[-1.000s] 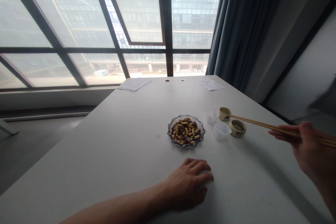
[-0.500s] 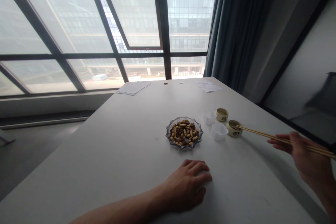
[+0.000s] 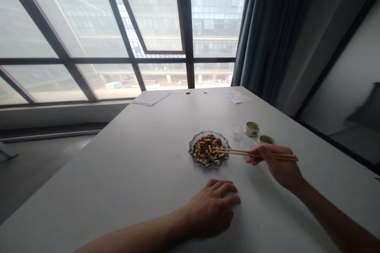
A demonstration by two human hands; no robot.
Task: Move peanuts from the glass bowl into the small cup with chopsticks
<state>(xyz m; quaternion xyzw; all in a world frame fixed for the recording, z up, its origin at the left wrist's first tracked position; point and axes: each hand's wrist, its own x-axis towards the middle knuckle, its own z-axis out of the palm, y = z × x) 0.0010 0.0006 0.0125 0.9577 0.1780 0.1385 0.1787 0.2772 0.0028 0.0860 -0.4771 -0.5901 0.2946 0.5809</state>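
Observation:
My right hand point(image 3: 277, 164) holds a pair of wooden chopsticks point(image 3: 237, 152), whose tips are at the peanuts point(image 3: 209, 146) in a scalloped glass bowl point(image 3: 192, 159). Whether the tips grip a peanut is too small to tell. My left hand point(image 3: 212, 205) rests on the white table in front of the bowl, holding nothing, its fingers slightly bent and apart. A beige cup point(image 3: 266, 140) is partly hidden behind my right hand, with a clear plastic cup point(image 3: 247, 144) beside it. Just behind stand another beige cup point(image 3: 252, 129) and a second clear cup point(image 3: 238, 132).
White papers point(image 3: 151, 97) lie at the far left of the table point(image 3: 148, 146), and more sheets point(image 3: 237, 97) at the far right. Two small objects sit near the far edge. Windows and a dark curtain point(image 3: 264, 31) stand beyond.
My right hand has moved left with the chopsticks, from the nearer beige cup to the peanut bowl. My left hand has stayed in place.

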